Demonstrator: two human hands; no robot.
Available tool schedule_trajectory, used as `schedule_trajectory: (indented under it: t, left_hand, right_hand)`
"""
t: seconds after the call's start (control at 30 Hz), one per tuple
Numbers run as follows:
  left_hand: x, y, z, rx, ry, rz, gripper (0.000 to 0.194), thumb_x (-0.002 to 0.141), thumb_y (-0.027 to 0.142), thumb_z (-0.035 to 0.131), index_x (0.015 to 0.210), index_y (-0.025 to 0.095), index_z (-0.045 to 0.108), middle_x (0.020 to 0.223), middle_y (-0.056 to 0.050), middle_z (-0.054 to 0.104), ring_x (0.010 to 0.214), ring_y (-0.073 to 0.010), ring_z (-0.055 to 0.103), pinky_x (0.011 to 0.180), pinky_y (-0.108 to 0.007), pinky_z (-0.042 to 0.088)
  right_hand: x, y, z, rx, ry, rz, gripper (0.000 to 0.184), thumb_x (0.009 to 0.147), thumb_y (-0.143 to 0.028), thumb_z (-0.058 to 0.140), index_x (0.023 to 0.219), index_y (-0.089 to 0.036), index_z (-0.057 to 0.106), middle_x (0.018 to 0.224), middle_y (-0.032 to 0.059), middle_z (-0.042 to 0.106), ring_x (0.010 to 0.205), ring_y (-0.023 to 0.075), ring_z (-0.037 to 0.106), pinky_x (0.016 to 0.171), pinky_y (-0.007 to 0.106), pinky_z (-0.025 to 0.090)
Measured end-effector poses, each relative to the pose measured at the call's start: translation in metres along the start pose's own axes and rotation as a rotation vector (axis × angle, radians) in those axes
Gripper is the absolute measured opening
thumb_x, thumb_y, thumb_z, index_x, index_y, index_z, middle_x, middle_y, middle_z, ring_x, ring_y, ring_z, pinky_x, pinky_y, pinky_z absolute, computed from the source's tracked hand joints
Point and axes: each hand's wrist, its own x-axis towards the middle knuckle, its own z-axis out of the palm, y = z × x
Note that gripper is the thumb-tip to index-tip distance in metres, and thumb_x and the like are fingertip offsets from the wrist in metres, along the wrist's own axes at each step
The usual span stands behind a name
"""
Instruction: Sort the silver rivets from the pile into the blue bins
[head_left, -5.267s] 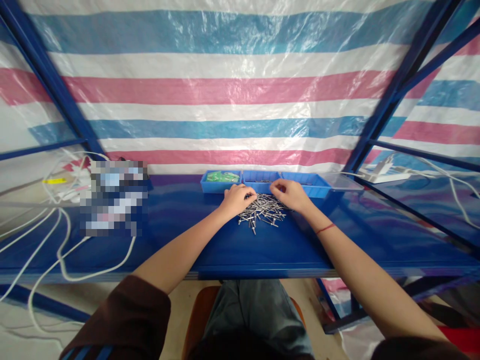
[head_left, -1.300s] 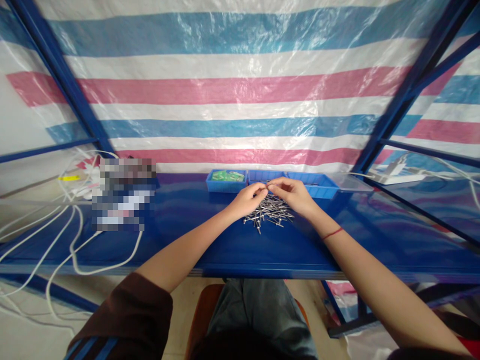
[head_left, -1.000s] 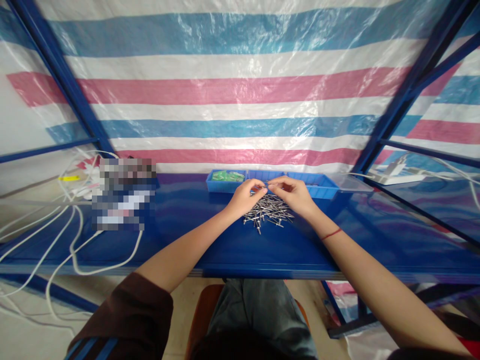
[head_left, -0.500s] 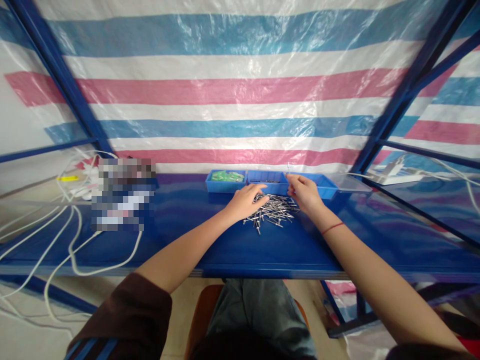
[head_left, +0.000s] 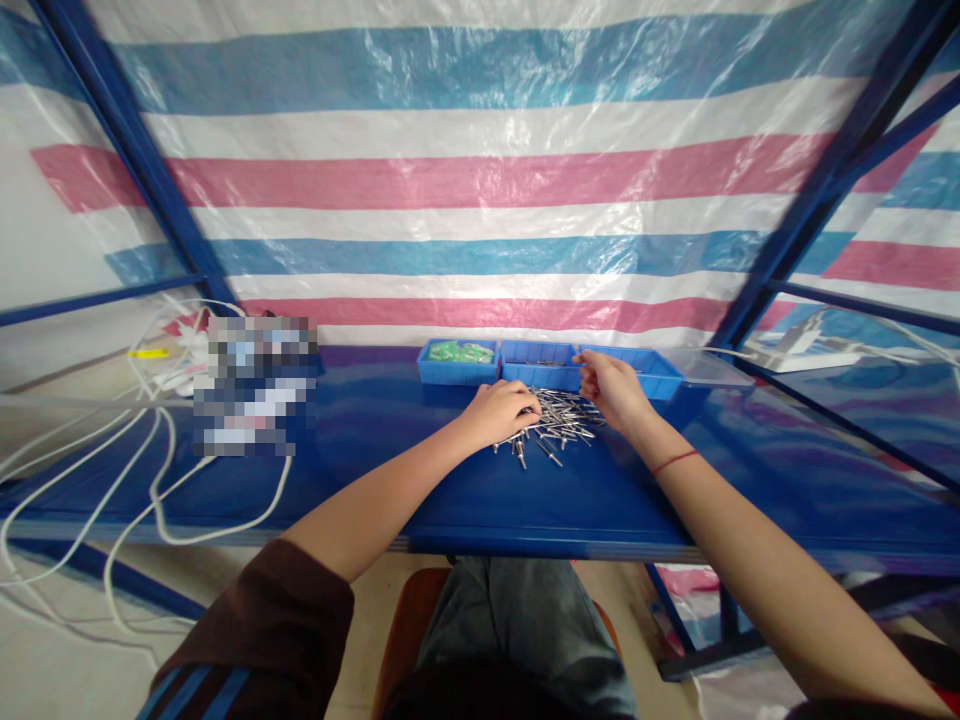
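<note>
A loose pile of silvery blind rivets (head_left: 559,415) lies on the blue table. My left hand (head_left: 502,412) is over the pile's left side, fingers curled down and touching it; its fingertips hide what they grip. Beside the pile's right edge, my right hand (head_left: 611,388) is raised in front of the bins with thumb and fingers closed together. Whatever is between them is too small to make out. Behind the hands stand a middle blue bin (head_left: 536,378) with some rivets inside and a right blue bin (head_left: 664,383), partly covered by my right hand.
A left blue bin (head_left: 457,374) holds green packets (head_left: 459,352). White cables (head_left: 161,480) and blurred items (head_left: 251,390) lie on the left of the table (head_left: 480,510). A clear plastic sheet (head_left: 709,367) is beside the right bin. Blue frame posts (head_left: 795,210) flank the striped sheet.
My left hand has lowered onto the rivets, and its spread fingers have curled in. The thin piece that stuck up from my right fingertips no longer shows. The view has shifted slightly.
</note>
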Motion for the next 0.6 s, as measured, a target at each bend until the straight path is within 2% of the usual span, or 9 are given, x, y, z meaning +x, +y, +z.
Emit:
schedule_trajectory:
  t: [0.1, 0.2, 0.3, 0.37, 0.47, 0.6]
  left_hand:
    - [0.0, 0.001, 0.0, 0.01, 0.08, 0.002, 0.017, 0.089, 0.033, 0.055, 0.095, 0.026, 0.069, 0.106, -0.003, 0.063, 0.101, -0.023, 0.056, 0.087, -0.039, 0.041]
    - [0.001, 0.0, -0.001, -0.015, 0.173, -0.017, 0.02, 0.092, 0.031, 0.05, 0.097, 0.024, 0.068, 0.104, -0.004, 0.064, 0.098, -0.0219, 0.057, 0.086, -0.038, 0.042]
    - [0.003, -0.002, -0.002, -0.087, 0.254, -0.047, 0.019, 0.092, 0.028, 0.049, 0.096, 0.022, 0.066, 0.099, -0.004, 0.065, 0.095, -0.0202, 0.059, 0.085, -0.035, 0.044]
    - [0.006, -0.005, -0.001, -0.17, 0.293, -0.066, 0.017, 0.091, 0.025, 0.049, 0.093, 0.02, 0.065, 0.094, -0.004, 0.066, 0.092, -0.0189, 0.06, 0.083, -0.033, 0.046]
    - [0.009, -0.007, 0.003, -0.347, 0.324, -0.089, 0.014, 0.09, 0.022, 0.049, 0.091, 0.018, 0.063, 0.092, -0.003, 0.067, 0.087, -0.0165, 0.062, 0.082, -0.03, 0.047]
    - [0.011, -0.008, 0.009, -0.573, 0.3, -0.113, 0.017, 0.092, 0.026, 0.047, 0.095, 0.017, 0.061, 0.089, -0.002, 0.069, 0.085, -0.0155, 0.064, 0.082, -0.03, 0.049]
  right_hand:
    - [0.0, 0.002, 0.0, -0.3, -0.066, -0.154, 0.022, 0.073, -0.038, 0.062, 0.066, -0.017, 0.061, 0.048, -0.0049, 0.043, 0.043, 0.0075, 0.035, 0.04, 0.022, 0.028]
    - [-0.003, 0.001, 0.0, -0.571, -0.262, -0.357, 0.023, 0.074, -0.039, 0.061, 0.069, -0.017, 0.066, 0.061, 0.0, 0.06, 0.057, 0.0121, 0.05, 0.054, 0.026, 0.041]
    - [-0.009, 0.0, 0.002, -0.717, -0.448, -0.454, 0.024, 0.076, -0.04, 0.061, 0.077, -0.017, 0.069, 0.075, 0.0029, 0.068, 0.066, 0.0147, 0.056, 0.064, 0.029, 0.045]
    - [-0.011, 0.001, 0.003, -0.734, -0.48, -0.463, 0.027, 0.077, -0.042, 0.061, 0.08, -0.017, 0.07, 0.076, 0.0035, 0.069, 0.064, 0.0142, 0.056, 0.062, 0.029, 0.044]
    - [-0.011, 0.003, 0.005, -0.668, -0.455, -0.464, 0.029, 0.075, -0.044, 0.064, 0.08, -0.016, 0.07, 0.076, 0.0045, 0.069, 0.063, 0.0141, 0.057, 0.061, 0.029, 0.045]
    - [-0.013, 0.002, 0.007, -0.535, -0.466, -0.41, 0.03, 0.073, -0.045, 0.068, 0.083, -0.017, 0.071, 0.08, 0.0064, 0.072, 0.068, 0.0159, 0.062, 0.066, 0.031, 0.049]
